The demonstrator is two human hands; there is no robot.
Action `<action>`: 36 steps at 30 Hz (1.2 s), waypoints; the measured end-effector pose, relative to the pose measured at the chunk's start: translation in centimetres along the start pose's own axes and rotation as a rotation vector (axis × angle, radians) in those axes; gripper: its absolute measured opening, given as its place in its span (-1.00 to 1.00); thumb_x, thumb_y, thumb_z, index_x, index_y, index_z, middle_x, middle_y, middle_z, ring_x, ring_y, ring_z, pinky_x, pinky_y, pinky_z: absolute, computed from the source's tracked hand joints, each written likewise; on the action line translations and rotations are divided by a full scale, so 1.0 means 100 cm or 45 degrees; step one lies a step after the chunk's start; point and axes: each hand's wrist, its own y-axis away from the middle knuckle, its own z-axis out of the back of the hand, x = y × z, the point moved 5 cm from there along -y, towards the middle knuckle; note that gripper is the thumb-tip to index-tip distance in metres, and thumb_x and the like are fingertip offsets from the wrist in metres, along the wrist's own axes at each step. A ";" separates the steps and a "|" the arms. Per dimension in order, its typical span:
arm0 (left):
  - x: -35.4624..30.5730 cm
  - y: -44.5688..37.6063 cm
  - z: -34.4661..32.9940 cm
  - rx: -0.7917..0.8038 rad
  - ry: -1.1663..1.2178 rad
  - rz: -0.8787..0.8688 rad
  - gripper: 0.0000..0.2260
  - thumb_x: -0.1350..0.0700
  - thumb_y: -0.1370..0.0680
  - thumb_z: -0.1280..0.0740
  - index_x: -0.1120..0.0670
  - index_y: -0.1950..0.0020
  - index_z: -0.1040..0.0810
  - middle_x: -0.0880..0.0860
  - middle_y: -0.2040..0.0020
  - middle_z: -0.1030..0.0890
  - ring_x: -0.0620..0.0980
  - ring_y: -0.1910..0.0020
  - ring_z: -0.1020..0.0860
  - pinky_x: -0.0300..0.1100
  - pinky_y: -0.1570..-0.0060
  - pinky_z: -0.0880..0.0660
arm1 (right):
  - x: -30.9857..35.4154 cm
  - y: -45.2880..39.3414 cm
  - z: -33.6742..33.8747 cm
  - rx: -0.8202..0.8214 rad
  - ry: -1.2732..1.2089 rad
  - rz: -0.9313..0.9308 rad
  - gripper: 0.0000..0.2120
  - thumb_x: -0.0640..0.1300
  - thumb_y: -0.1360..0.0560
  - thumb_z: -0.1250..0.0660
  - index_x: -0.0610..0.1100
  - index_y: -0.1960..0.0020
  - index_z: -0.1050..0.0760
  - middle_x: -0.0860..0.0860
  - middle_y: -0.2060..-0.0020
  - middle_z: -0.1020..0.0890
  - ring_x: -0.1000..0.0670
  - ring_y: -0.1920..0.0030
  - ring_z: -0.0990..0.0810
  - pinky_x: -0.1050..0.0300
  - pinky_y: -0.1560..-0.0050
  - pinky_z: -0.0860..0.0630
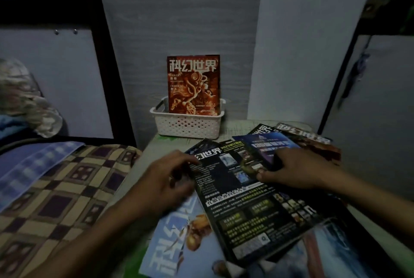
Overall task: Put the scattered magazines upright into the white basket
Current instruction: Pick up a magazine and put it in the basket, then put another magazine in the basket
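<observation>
- A white basket (pixel 187 125) is seen at the far edge of the counter (pixel 156 147), against the wall; its lower left corner is partly lost in shadow.
- One red magazine (pixel 194 84) stands upright inside the basket, its bottom edge hidden behind the basket's front wall.
- The other magazines are spread flat and overlapping on the near right part of the counter, so that most covers are only partly shown.
- A black magazine (pixel 242 199) lies on top of the pile, tilted; the small print on it cannot be read.
- A light blue magazine (pixel 179 239) lies under it at the near left, cut off by the lower edge of the view.
- A dark blue magazine (pixel 266 145) and a brown magazine (pixel 313 143) are tucked beneath at the far right, largely covered.
- The left hand (pixel 168 179) is blurred; its curled fingers rest at the left edge of the black magazine, and whether a grip is held cannot be told.
- The right hand (pixel 298 167) is laid on the pile with fingers bent, the thumb pressed on the black magazine; what is under the fingers is hidden.
- A bed (pixel 67 179) with a checked cover is seen to the left, cut off by the frame.
</observation>
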 end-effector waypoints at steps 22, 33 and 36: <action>-0.068 -0.024 0.078 -0.303 1.064 0.201 -0.66 0.47 -0.51 -0.22 0.03 0.14 -0.58 -0.17 0.42 -0.66 -0.32 0.38 -0.62 -0.50 0.37 -0.47 | 0.085 0.018 0.014 -0.115 -1.787 0.325 -0.40 -0.05 -0.32 -0.56 0.01 -0.31 -0.43 0.00 -0.09 -0.67 -0.10 -0.02 -0.69 -0.07 0.08 -0.65; -0.040 -0.040 0.055 -0.542 0.452 0.070 -0.76 0.26 -0.55 -0.36 -0.10 -0.02 -0.56 -0.23 0.16 -0.69 -0.26 0.05 -0.64 -0.45 0.17 -0.52 | 0.057 0.006 0.035 -0.671 -1.151 0.518 -0.73 -0.19 -0.53 -0.40 0.14 -0.11 -0.51 0.16 0.03 -0.69 0.12 -0.01 -0.65 0.12 0.01 -0.57; -0.011 -0.034 0.033 -0.514 0.380 0.147 -0.74 0.24 -0.59 -0.31 -0.16 -0.04 -0.52 -0.30 0.10 -0.65 -0.34 0.00 -0.60 -0.49 0.12 -0.48 | 0.043 -0.004 0.006 -0.671 -0.822 0.424 -0.80 -0.25 -0.57 -0.28 0.02 -0.11 -0.46 0.07 0.03 -0.65 -0.01 -0.01 -0.62 -0.08 -0.03 -0.57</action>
